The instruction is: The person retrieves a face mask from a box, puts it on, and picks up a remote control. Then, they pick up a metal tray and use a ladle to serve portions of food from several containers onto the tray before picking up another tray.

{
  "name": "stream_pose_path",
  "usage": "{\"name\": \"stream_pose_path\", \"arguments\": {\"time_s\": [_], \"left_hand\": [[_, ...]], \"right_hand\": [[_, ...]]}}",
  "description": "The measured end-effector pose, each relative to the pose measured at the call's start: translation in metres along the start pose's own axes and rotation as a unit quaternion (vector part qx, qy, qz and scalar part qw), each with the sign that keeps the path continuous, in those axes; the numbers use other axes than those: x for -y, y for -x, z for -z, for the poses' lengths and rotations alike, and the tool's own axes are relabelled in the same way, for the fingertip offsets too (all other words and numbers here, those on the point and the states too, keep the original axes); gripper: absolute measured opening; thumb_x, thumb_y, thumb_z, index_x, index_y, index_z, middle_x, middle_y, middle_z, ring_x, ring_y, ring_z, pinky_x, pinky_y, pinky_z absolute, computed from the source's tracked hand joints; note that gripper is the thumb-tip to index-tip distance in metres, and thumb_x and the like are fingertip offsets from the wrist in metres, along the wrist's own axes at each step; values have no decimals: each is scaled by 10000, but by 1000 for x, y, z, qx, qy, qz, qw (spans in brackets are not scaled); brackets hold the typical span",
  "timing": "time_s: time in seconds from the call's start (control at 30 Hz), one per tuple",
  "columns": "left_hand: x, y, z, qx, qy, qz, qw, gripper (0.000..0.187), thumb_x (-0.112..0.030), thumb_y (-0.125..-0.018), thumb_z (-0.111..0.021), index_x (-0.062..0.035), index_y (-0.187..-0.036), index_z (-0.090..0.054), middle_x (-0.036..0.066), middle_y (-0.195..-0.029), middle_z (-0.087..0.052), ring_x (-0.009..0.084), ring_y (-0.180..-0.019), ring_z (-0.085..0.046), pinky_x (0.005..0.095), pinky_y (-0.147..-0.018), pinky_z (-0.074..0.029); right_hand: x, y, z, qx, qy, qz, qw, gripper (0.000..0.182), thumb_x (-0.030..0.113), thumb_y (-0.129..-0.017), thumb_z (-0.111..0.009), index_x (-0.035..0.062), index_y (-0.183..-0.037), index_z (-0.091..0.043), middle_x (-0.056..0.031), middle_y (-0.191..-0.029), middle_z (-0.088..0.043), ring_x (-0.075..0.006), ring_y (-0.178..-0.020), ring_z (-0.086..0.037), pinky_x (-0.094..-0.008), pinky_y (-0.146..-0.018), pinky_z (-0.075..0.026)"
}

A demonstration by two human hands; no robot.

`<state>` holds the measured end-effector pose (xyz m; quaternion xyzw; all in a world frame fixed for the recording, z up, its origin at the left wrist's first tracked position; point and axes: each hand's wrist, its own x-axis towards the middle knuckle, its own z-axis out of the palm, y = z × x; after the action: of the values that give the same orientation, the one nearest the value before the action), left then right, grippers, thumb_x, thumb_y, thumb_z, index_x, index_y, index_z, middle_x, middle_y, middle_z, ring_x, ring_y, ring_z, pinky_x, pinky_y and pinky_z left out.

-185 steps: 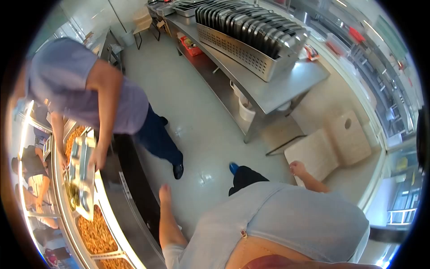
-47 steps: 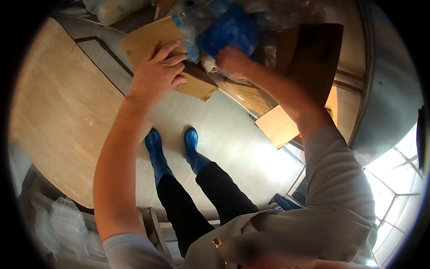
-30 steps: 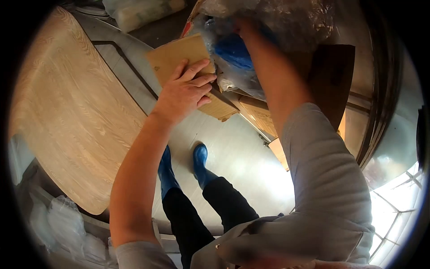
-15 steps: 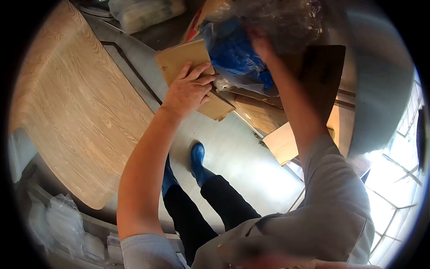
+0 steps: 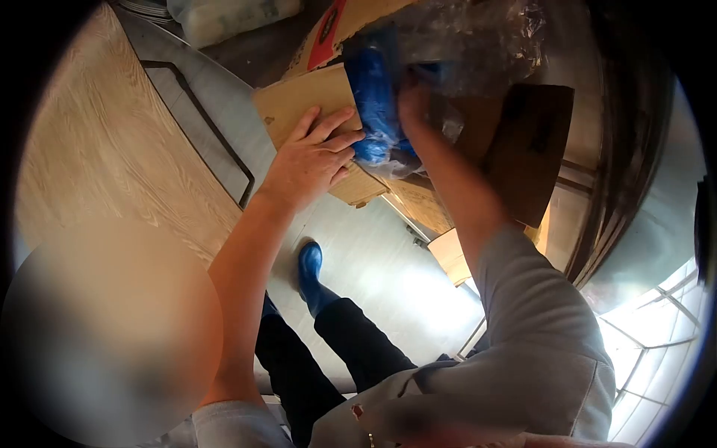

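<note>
My left hand (image 5: 310, 160) lies with its fingers spread on a flap of a cardboard box (image 5: 302, 93). Beside its fingertips, a blue plastic-wrapped bundle (image 5: 373, 104) sits in the box's opening, with clear film around it. My right hand (image 5: 416, 101) reaches into the box just right of the bundle. Motion blurs its fingers, so whether they grip anything cannot be made out. Crumpled clear plastic (image 5: 493, 41) fills the box's far side, and a dark flap (image 5: 530, 149) stands up on the right.
A wood-grain table (image 5: 127, 134) runs along the left, with a dark metal bar (image 5: 198, 93) beside it. White plastic-wrapped goods (image 5: 231, 16) lie at the top left. A blurred round patch hides the lower left. Below are my blue boots (image 5: 310, 265) on a pale floor.
My right hand has moved left and down, closer to my left hand. The blue bundle looks narrower and more upright. My left hand stays on the flap. The blurred patch has appeared.
</note>
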<state>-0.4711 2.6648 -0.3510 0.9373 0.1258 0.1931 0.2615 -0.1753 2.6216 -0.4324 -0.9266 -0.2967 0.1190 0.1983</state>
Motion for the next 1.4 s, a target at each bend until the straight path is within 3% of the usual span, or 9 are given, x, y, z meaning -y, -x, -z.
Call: {"name": "stream_pose_path", "arguments": {"time_s": [0.1,0.3,0.53,0.63,0.77,1.0,1.13,1.23,1.4], "left_hand": [[1,0,-2,1,7,-3,1000,267,-297,-690,-680,-151,-912,-664,-108,-1235,-493,147,-1287,-261,433,-1068,-215],[-2,-5,1,28,14,10,999,305,-284,-707,-672,-148,-979,-650,-102,-1267,-467,156,-1293,-250,434,-1064,-213],[-24,-23,40,128,145,149,970,424,-265,-787,-624,-122,-1176,-536,5,-1315,-433,201,-1245,-335,389,-1068,-226],[-52,-8,62,-3,438,274,856,477,-235,-818,-612,-91,-1242,-450,82,-1265,-462,232,-1156,-433,380,-1010,-310],[-110,29,150,-186,743,288,574,514,-179,-828,-625,-50,-1267,-392,91,-1148,-525,193,-1102,-466,327,-941,-379],[-197,80,273,-217,615,322,687,479,-59,-775,-654,-1,-1202,-444,68,-1115,-547,146,-1017,-511,282,-891,-391],[-241,55,335,-195,551,251,771,383,-14,-780,-632,18,-1138,-500,69,-1056,-585,128,-953,-540,272,-849,-415],[-270,14,380,-178,432,177,866,384,23,-747,-617,1,-1118,-521,103,-1039,-602,196,-939,-571,289,-827,-426],[-302,-72,421,-175,180,-48,967,458,45,-641,-607,-45,-1087,-547,78,-1047,-604,264,-956,-569,347,-800,-412]], "right_hand": [[21,-3,6,-171,89,6,981,350,274,-902,-434,-26,-1031,-560,-229,-1131,-533,-302,-1007,-538,-384,-825,-416],[-29,-55,-1,4,253,100,962,391,338,-860,-508,-28,-981,-569,-222,-1120,-543,-304,-1025,-535,-376,-847,-419],[58,57,149,-181,-203,-68,960,479,227,-822,-621,53,-1232,-444,-113,-1113,-565,-246,-926,-587,-350,-740,-492],[89,147,179,-24,-502,-225,835,465,174,-847,-597,49,-1253,-407,-76,-1162,-513,-200,-990,-542,-303,-764,-481],[101,251,199,176,-520,-231,803,505,115,-830,-568,19,-1287,-377,-79,-1182,-494,-181,-1055,-484,-302,-869,-415],[182,324,314,486,-363,-38,794,599,88,-771,-589,12,-1317,-355,-106,-1216,-486,-201,-1138,-439,-331,-946,-357],[272,318,414,281,-531,97,793,447,148,-769,-621,14,-1179,-505,-84,-1138,-513,-199,-1058,-474,-323,-898,-379],[310,308,494,66,-291,305,905,331,198,-765,-639,50,-1057,-597,-61,-981,-546,-174,-881,-512,-301,-766,-421],[329,285,587,89,-161,309,933,196,118,-738,-649,73,-928,-639,-44,-796,-564,-173,-675,-511,-276,-587,-421]]}}
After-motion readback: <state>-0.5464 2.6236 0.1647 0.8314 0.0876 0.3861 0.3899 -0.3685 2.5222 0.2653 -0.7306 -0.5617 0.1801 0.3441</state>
